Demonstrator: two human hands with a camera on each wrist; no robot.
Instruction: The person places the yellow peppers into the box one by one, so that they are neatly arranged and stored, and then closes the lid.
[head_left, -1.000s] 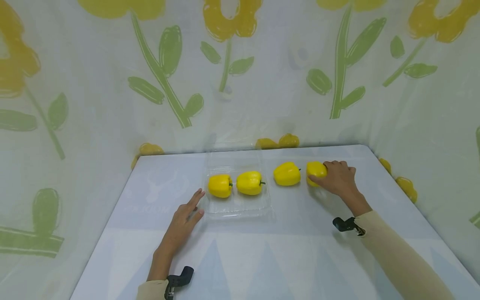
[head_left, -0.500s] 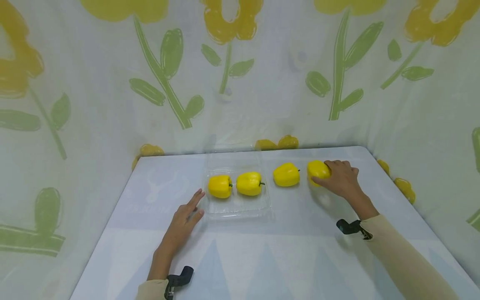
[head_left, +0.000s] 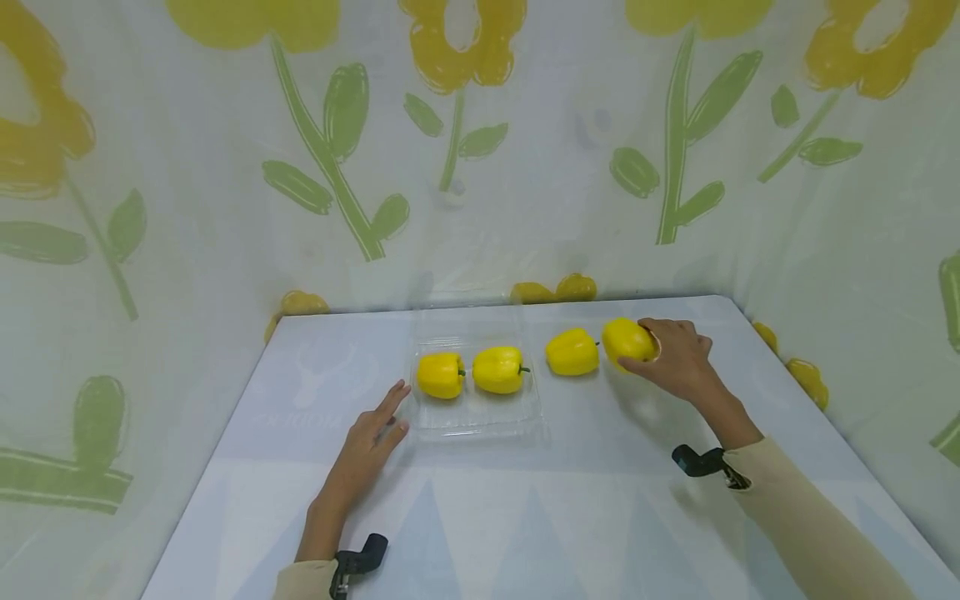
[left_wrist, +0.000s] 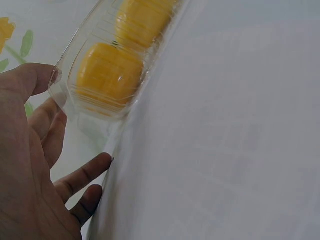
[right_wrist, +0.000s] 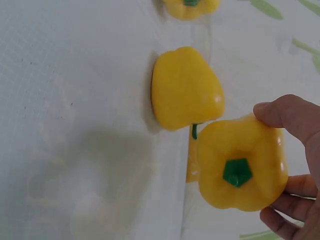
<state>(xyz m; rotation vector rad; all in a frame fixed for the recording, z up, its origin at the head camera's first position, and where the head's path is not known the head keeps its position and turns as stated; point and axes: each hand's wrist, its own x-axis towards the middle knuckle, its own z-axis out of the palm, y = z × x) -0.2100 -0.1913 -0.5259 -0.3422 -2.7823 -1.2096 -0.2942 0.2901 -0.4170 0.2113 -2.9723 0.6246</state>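
My right hand (head_left: pixel 678 358) grips a yellow bell pepper (head_left: pixel 628 342) between thumb and fingers. In the right wrist view this pepper (right_wrist: pixel 240 165) shows its green stem toward the camera, and its shadow falls on the table apart from it. Just left of it another yellow bell pepper (head_left: pixel 572 352) lies on the table. Two more, a left pepper (head_left: pixel 440 375) and a right pepper (head_left: pixel 498 370), lie side by side in a clear plastic clamshell box (head_left: pixel 480 429). My left hand (head_left: pixel 367 437) has its fingers spread, with fingertips at the box's left edge (left_wrist: pixel 62 90).
The box's transparent lid (head_left: pixel 468 312) stands raised at the back, near the table's far edge. A white table (head_left: pixel 480 517) with pale blue triangles lies in front. Flower-printed cloth (head_left: pixel 540 200) hangs close behind and on both sides.
My right hand has lifted the far-right pepper off the table and tilted it, moving slightly left toward the neighbouring pepper. The left hand has stayed at the box's edge.
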